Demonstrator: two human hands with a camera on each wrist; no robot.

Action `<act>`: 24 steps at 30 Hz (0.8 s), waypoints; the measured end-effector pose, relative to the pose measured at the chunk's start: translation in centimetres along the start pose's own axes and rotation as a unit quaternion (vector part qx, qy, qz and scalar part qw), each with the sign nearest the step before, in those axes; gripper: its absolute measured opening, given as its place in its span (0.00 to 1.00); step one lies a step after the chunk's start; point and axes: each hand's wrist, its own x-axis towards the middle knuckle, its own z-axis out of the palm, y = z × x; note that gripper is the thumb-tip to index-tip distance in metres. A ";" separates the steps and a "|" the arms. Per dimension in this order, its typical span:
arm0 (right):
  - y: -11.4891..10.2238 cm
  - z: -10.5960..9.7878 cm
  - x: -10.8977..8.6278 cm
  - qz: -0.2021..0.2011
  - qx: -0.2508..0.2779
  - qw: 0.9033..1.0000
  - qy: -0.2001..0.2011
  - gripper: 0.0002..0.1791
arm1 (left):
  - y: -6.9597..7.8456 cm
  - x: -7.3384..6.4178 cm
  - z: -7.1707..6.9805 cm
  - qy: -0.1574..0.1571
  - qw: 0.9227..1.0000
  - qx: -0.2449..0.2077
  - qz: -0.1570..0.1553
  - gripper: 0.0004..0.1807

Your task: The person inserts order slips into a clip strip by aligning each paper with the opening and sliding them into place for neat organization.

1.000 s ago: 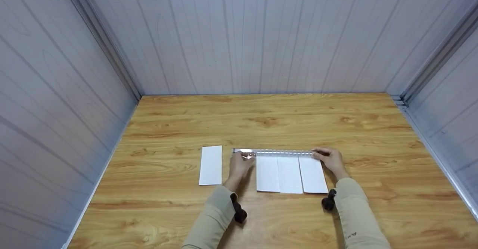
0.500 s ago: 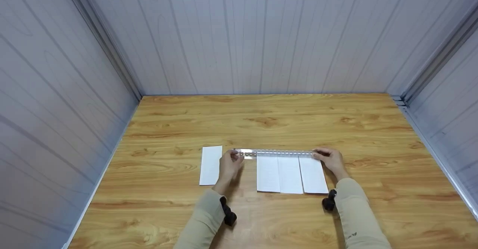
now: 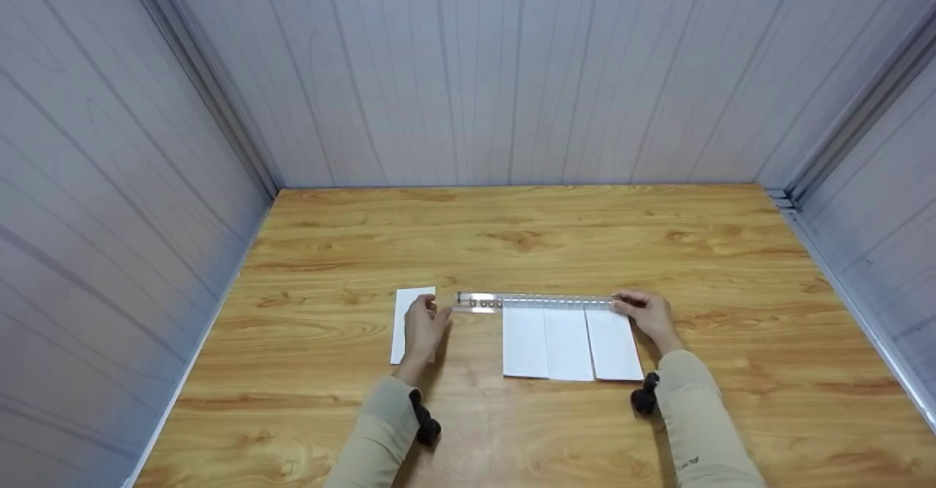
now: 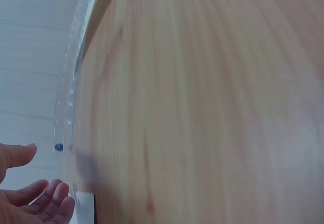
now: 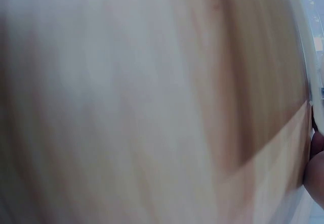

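A clear ruler (image 3: 545, 301) runs left to right along the top edges of three white paper strips (image 3: 567, 345), which lie side by side. My right hand (image 3: 649, 318) pinches its right end. In the right wrist view only a bit of a finger (image 5: 316, 173) shows at the right edge. Past the ruler's left end, my left hand (image 3: 424, 331) is apart from it, over a separate white paper strip (image 3: 399, 323) that it partly hides. Its fingers are loosely bent with nothing between them, and the thumb is spread away in the left wrist view.
The wood-grain table (image 3: 512, 239) reaches back to a pale panelled wall (image 3: 475, 71). Side walls (image 3: 110, 217) stand at left and right. A dark wrist camera (image 3: 428, 429) hangs at the left cuff, and another camera (image 3: 643, 400) at the right cuff.
My left hand has let go of the ruler's left end and moved left, over the separate strip. The right hand, the ruler and the three strips look unmoved.
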 end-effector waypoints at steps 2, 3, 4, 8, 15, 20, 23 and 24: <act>0.0 0.0 0.0 -0.003 0.001 1.000 0.001 0.12 | -0.3 0.1 -0.3 0.012 1.000 0.021 0.013 0.19; 0.0 0.0 0.0 -0.003 0.001 1.000 0.001 0.12 | -0.4 0.1 -0.5 0.015 0.999 0.030 0.015 0.19; 0.0 0.0 -0.1 -0.002 0.001 1.000 0.000 0.12 | -0.5 0.1 -0.7 0.017 0.999 0.041 0.018 0.19; 0.0 0.0 -0.1 0.009 0.008 1.000 -0.002 0.13 | -1.1 0.3 -1.4 0.022 0.997 0.067 0.010 0.22; 0.0 0.1 0.0 0.010 0.001 1.000 0.007 0.13 | -1.6 0.4 -1.9 0.036 0.992 0.121 -0.029 0.29; 0.1 0.0 0.1 0.002 -0.010 1.000 0.008 0.13 | -1.6 0.6 -1.9 0.029 0.985 0.150 -0.084 0.34; 0.1 0.0 0.0 0.002 -0.022 1.000 0.008 0.12 | -1.6 0.7 -1.9 0.025 0.981 0.160 -0.103 0.36; 0.1 0.0 0.0 -0.002 -0.029 1.000 0.007 0.12 | -1.6 0.8 -1.9 0.024 0.980 0.165 -0.106 0.37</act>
